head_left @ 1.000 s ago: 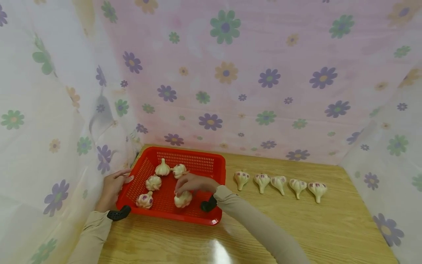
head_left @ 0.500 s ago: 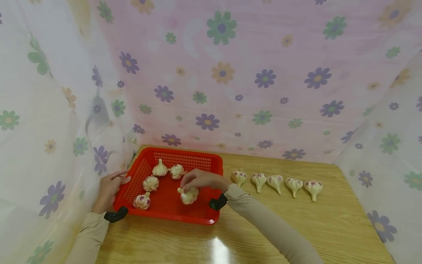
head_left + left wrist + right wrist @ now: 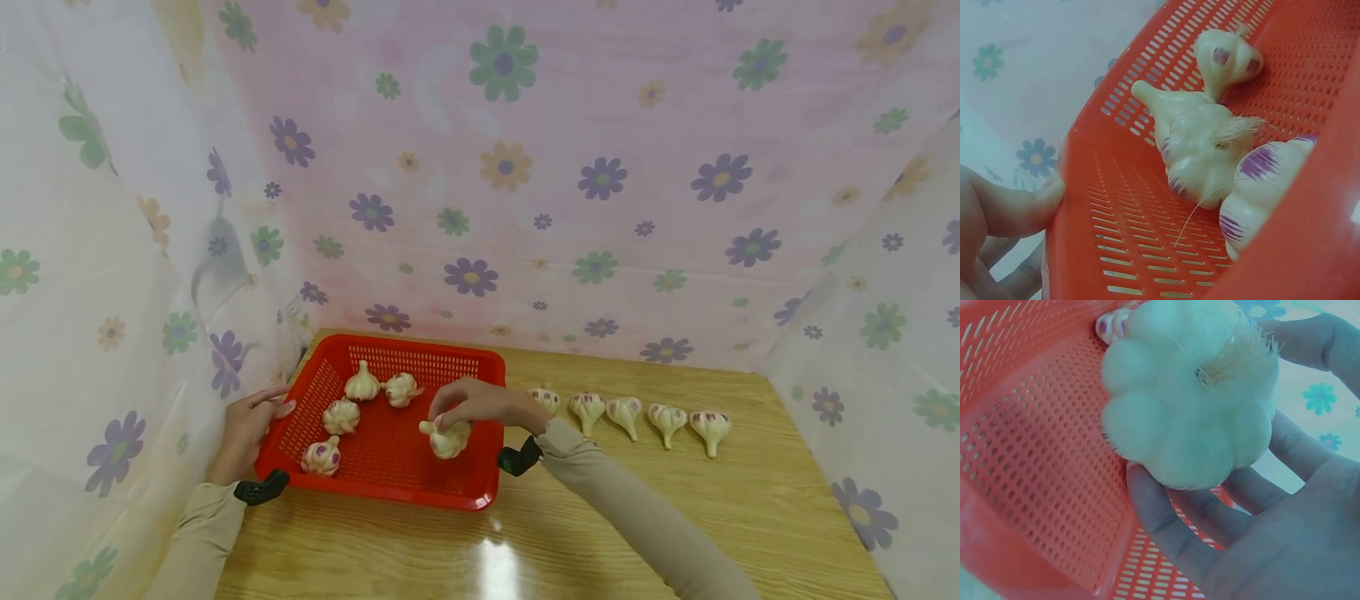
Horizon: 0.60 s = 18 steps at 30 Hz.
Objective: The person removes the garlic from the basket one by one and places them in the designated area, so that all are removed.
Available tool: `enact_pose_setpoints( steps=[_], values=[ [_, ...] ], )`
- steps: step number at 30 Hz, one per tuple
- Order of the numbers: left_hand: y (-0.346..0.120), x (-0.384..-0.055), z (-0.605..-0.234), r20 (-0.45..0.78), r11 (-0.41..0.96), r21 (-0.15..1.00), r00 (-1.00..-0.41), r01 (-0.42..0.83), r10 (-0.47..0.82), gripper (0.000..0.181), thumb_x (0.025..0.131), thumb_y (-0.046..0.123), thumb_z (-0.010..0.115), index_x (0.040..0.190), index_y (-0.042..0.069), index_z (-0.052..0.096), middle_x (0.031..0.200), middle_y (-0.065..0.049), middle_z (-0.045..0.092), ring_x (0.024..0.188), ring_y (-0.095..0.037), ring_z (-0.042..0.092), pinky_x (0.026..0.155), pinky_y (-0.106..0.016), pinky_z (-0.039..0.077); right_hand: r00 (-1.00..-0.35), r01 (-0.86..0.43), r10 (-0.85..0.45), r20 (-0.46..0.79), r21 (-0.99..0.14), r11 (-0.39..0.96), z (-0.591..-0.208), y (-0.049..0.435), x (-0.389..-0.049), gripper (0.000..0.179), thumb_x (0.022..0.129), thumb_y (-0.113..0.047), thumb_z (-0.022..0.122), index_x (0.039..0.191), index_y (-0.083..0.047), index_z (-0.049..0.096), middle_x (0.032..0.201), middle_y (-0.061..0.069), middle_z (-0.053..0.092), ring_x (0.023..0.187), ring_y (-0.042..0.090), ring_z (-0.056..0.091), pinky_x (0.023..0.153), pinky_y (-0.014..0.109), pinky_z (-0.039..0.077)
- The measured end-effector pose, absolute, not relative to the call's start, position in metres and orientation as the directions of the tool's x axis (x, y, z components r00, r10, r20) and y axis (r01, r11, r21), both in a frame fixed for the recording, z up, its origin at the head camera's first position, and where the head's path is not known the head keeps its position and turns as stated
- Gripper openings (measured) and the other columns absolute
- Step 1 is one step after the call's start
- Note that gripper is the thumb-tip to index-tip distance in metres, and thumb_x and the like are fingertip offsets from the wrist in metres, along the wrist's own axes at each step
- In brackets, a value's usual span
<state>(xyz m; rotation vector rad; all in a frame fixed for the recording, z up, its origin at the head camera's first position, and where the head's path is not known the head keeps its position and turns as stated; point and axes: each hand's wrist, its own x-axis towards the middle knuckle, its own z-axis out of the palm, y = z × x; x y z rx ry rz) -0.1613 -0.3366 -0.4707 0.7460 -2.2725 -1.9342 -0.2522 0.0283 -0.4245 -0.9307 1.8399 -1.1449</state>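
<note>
My right hand [image 3: 483, 402] holds a garlic bulb [image 3: 447, 443] by its side, over the right part of a red plastic basket [image 3: 375, 450]. In the right wrist view the fingers [image 3: 1175, 528] curl round the bulb, whose root tuft faces the camera. My left hand [image 3: 246, 429] grips the basket's left rim, the thumb at its edge in the left wrist view and the other fingers partly hidden outside. Several more bulbs lie in the left and back of the basket, among them a purple-marked bulb [image 3: 321, 457] in the front left corner.
On the wooden table [image 3: 637, 517], right of the basket, several garlic bulbs stand in a row, stems toward me; one bulb [image 3: 711, 428] ends it at the right. My right wrist partly covers the leftmost bulb [image 3: 543, 400]. Flower-printed cloth [image 3: 555, 192] encloses the back and sides.
My right hand has raised the garlic bulb from the basket floor and carried it rightward, its stem now pointing left. My left hand stays at the basket's rim.
</note>
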Motion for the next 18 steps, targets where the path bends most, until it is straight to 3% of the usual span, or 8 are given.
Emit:
enact_pose_setpoints(
  steps=[6, 12, 18],
  values=[
    [-0.336, -0.161, -0.469, -0.263, 0.093, 0.942, -0.88, -0.324, -0.396, 0.051, 0.091, 0.013, 0.058, 0.138, -0.001, 0.045, 0.096, 0.008, 0.059, 0.075, -0.01, 0.061, 0.067, -0.031, 0.055, -0.462, -0.215, -0.861, -0.211, -0.916, 0.34, -0.422, 0.039, -0.253, 0.015, 0.09, -0.019, 0.063, 0.099, -0.009, 0.068, 0.105, 0.001, 0.063, 0.094, 0.019, 0.053, 0.07, 0.029, 0.046],
    [-0.336, -0.161, -0.47, -0.27, 0.086, 0.941, -0.879, -0.328, -0.393, 0.052, 0.09, 0.013, 0.058, 0.138, -0.001, 0.045, 0.094, 0.009, 0.059, 0.075, -0.009, 0.062, 0.067, -0.03, 0.055, -0.472, -0.213, -0.856, -0.209, -0.916, 0.341, -0.42, 0.048, -0.253, 0.015, 0.089, -0.02, 0.064, 0.098, -0.01, 0.068, 0.102, 0.001, 0.063, 0.089, 0.02, 0.051, 0.071, 0.031, 0.046],
    [-0.336, -0.162, -0.471, -0.269, 0.099, 0.938, -0.878, -0.332, -0.396, 0.052, 0.09, 0.013, 0.059, 0.138, -0.001, 0.045, 0.096, 0.007, 0.059, 0.075, -0.009, 0.061, 0.067, -0.03, 0.055, -0.482, -0.22, -0.852, -0.202, -0.914, 0.34, -0.416, 0.058, -0.252, 0.014, 0.089, -0.02, 0.064, 0.099, -0.01, 0.068, 0.103, 0.002, 0.063, 0.097, 0.026, 0.053, 0.075, 0.033, 0.047]
  ],
)
